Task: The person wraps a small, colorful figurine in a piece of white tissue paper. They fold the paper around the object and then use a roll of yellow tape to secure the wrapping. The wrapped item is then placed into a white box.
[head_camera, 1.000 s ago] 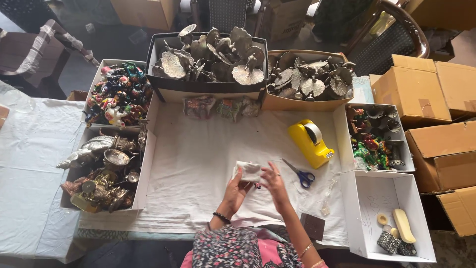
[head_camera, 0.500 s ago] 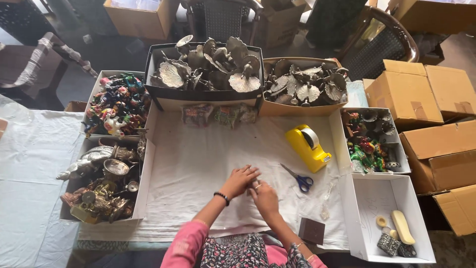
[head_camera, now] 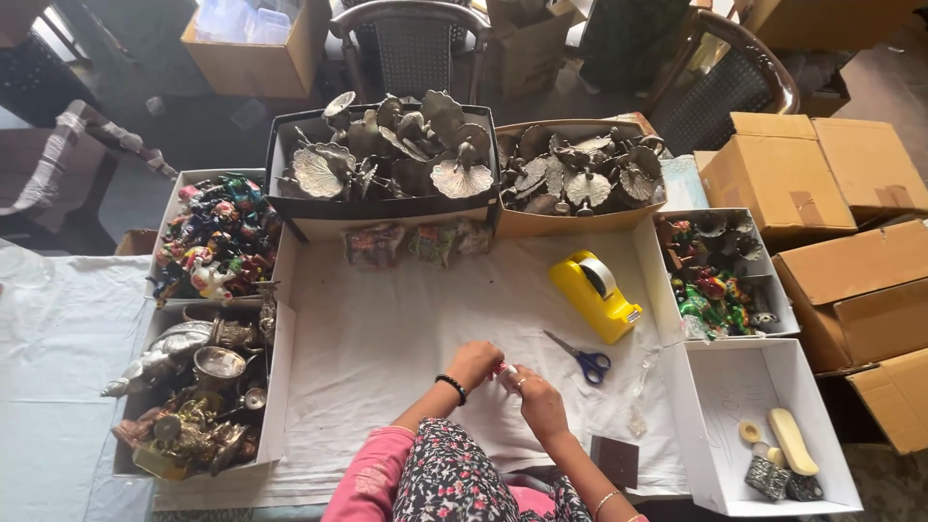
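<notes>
My left hand (head_camera: 472,362) and my right hand (head_camera: 537,398) meet over the white cloth (head_camera: 387,338) near the table's front edge. Both are closed around a small white and red wrapped piece (head_camera: 501,369), which the fingers mostly hide. Blue-handled scissors (head_camera: 583,359) lie just right of my hands. A yellow tape dispenser (head_camera: 594,291) stands beyond them. A small dark brown box (head_camera: 616,459) sits by my right forearm.
Open boxes ring the cloth: painted figurines at the left (head_camera: 217,235) and right (head_camera: 719,275), metal pieces (head_camera: 198,387) at the front left, leaf-shaped metal dishes at the back (head_camera: 387,150) (head_camera: 576,172). A white box (head_camera: 735,387) holds a few items. Cardboard cartons (head_camera: 802,174) stack on the right.
A second ago the hands held up a white wrapped packet. They then pressed down on the cloth and are now bunched closer to my body, around a smaller piece.
</notes>
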